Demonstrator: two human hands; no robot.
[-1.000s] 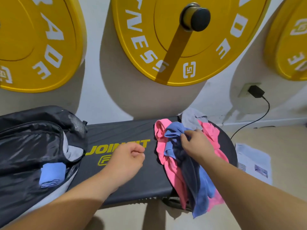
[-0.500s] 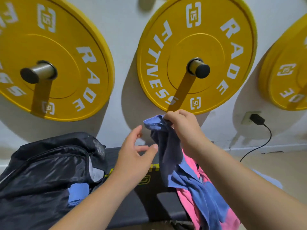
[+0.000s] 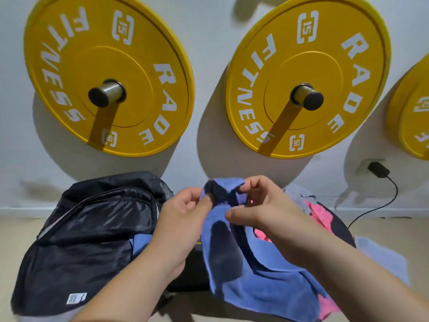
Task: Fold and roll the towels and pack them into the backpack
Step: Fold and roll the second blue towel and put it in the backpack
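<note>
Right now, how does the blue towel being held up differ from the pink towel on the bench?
The blue towel is lifted, pinched at its top edge by the left hand and right hand, and hangs down. The pink towel lies crumpled and untouched, partly hidden behind the right arm. Neither is folded yet.

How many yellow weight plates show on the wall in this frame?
3. One upper left, one at centre-right, and one cut off by the right edge. More may hang beyond the frame.
</note>
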